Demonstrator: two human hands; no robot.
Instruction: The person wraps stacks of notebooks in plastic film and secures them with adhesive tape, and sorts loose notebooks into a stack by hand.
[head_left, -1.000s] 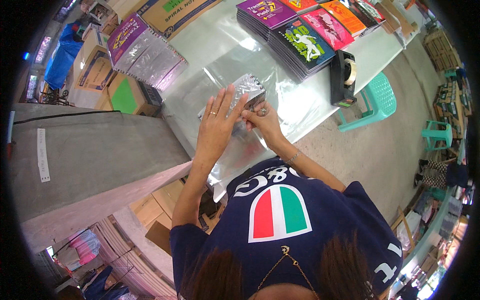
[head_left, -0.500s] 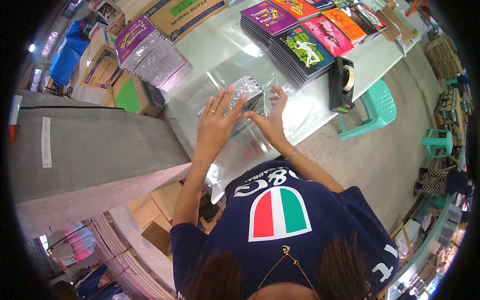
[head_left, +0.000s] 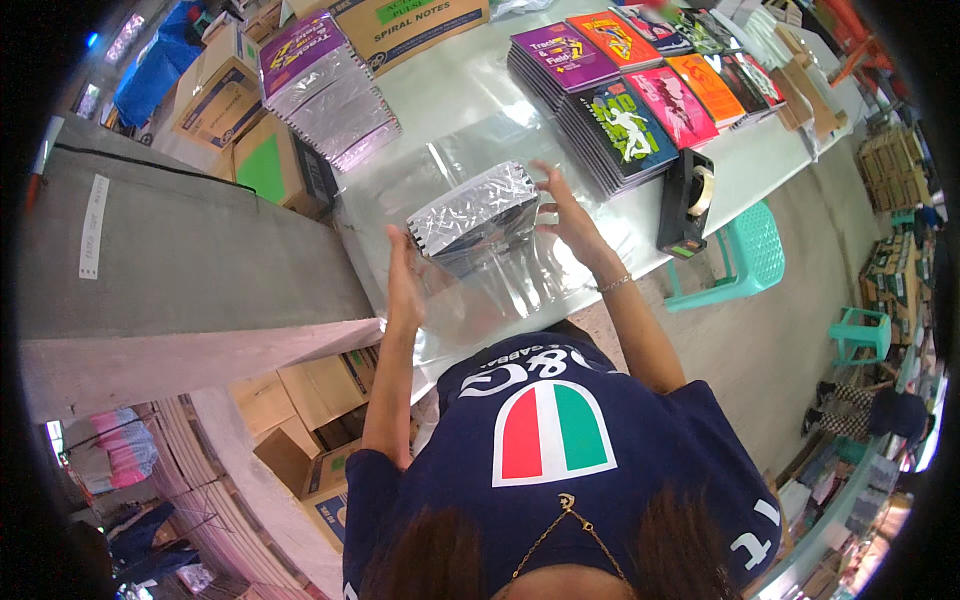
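Note:
A stack of notebooks with a shiny silver cover [head_left: 478, 212] lies on a sheet of clear plastic film [head_left: 500, 285] spread over the white table [head_left: 440, 100]. My left hand [head_left: 405, 282] is flat against the stack's left end, fingers straight. My right hand [head_left: 568, 212] is at the stack's right end with fingers spread, touching or just off its edge. Neither hand is closed around anything.
Piles of colourful notebooks [head_left: 640, 95] lie at the table's far right, a black tape dispenser [head_left: 688, 200] beside them. Silver-wrapped bundles [head_left: 325, 95] and cardboard boxes [head_left: 420, 25] stand at the back left. A grey slab [head_left: 190, 260] borders the left; green plastic stool [head_left: 745, 255] at right.
Both hands slid off the top of the silver stack to its two ends. The view has shifted, so the stack looks larger and more exposed.

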